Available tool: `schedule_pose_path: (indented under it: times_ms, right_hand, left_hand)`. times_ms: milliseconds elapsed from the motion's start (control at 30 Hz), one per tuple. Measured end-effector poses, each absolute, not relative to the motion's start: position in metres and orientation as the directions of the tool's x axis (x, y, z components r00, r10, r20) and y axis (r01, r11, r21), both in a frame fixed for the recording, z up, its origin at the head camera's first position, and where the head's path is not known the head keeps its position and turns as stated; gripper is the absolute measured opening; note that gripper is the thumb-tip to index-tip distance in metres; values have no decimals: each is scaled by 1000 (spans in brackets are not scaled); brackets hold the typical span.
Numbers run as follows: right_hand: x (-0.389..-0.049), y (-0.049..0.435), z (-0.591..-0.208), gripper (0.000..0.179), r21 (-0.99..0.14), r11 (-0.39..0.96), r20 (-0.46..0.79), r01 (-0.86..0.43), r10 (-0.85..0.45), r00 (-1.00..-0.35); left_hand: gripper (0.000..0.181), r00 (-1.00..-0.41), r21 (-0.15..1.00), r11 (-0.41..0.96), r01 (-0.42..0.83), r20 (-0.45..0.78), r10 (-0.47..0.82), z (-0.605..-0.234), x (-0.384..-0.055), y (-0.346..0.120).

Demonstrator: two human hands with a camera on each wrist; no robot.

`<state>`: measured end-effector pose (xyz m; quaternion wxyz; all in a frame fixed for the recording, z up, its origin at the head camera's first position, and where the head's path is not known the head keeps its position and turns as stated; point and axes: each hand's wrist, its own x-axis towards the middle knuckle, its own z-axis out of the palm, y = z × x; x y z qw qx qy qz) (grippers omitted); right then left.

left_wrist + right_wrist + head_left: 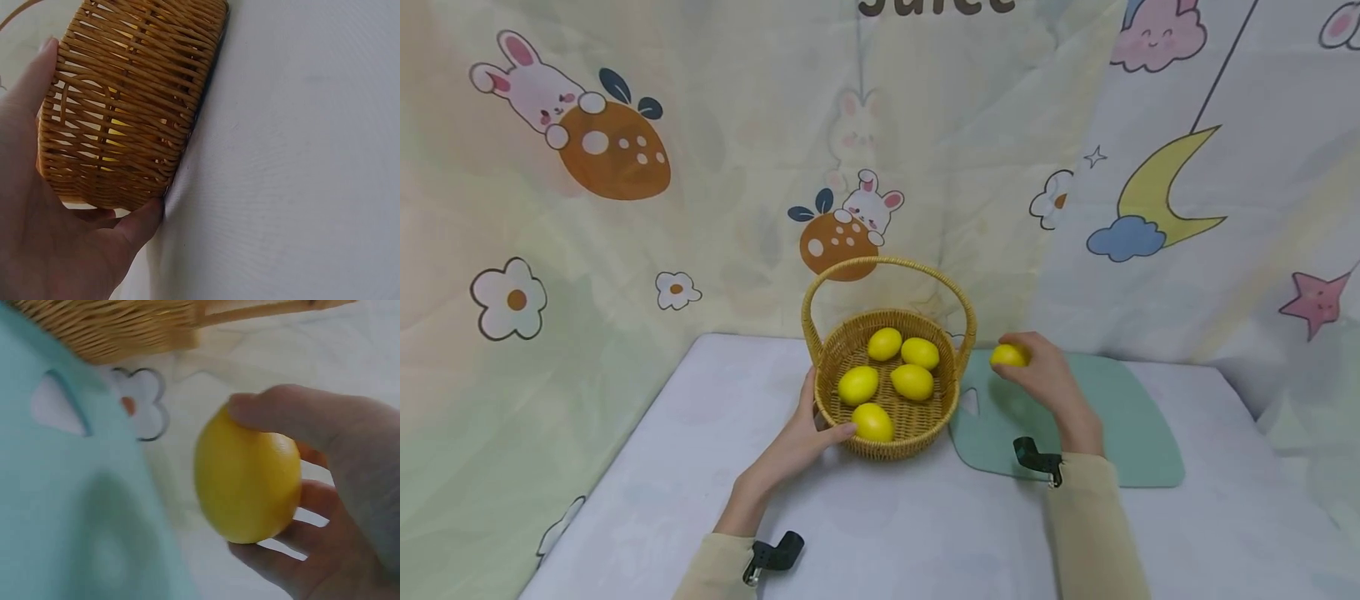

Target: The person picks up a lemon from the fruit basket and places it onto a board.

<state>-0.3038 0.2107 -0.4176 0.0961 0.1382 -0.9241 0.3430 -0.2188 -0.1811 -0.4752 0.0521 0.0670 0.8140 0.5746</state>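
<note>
A wicker basket with a tall arched handle stands on the table, and several yellow lemons lie inside it. My left hand holds the basket at its left side, thumb over the rim by the nearest lemon. In the left wrist view the fingers wrap the woven wall, with yellow showing through the gaps. My right hand grips another lemon between thumb and fingers, to the right of the basket and above a green mat.
The white-covered table carries the basket and the mat, whose left edge lies beside the basket. A printed cloth backdrop with rabbits, flowers and a moon hangs right behind the table. The basket handle arches high over the lemons.
</note>
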Motion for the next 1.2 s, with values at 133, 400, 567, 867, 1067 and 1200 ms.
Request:
schedule_pose_path:
  times_ms: [133, 400, 567, 867, 1067, 1200]
  right_hand:
    - [-315, 210, -436, 45, -612, 726, 284, -313, -167, -944]
    - [-319, 206, -452, 52, -602, 755, 197, -259, -173, -965]
    - [-319, 192, -445, 59, -600, 732, 219, -322, -236, -947]
    - [-321, 174, -453, 44, -515, 746, 253, -423, -339, -906]
    - [-323, 182, -458, 47, -552, 754, 248, -356, -259, -934]
    - [-324, 186, -459, 47, -560, 759, 267, -333, -216, -939]
  left_hand:
    - [115, -985, 943, 329, 47, -10, 170, -475, -219, -181]
    - [114, -985, 944, 327, 45, -12, 172, -474, -219, -181]
    - [114, -985, 941, 334, 46, -12, 170, -474, -218, -182]
    - [114, -985, 940, 336, 53, -5, 170, -474, -219, -181]
    - [113, -985, 943, 328, 52, -6, 174, -473, -219, -182]
    - [113, -985, 941, 334, 50, -10, 174, -472, -219, -182]
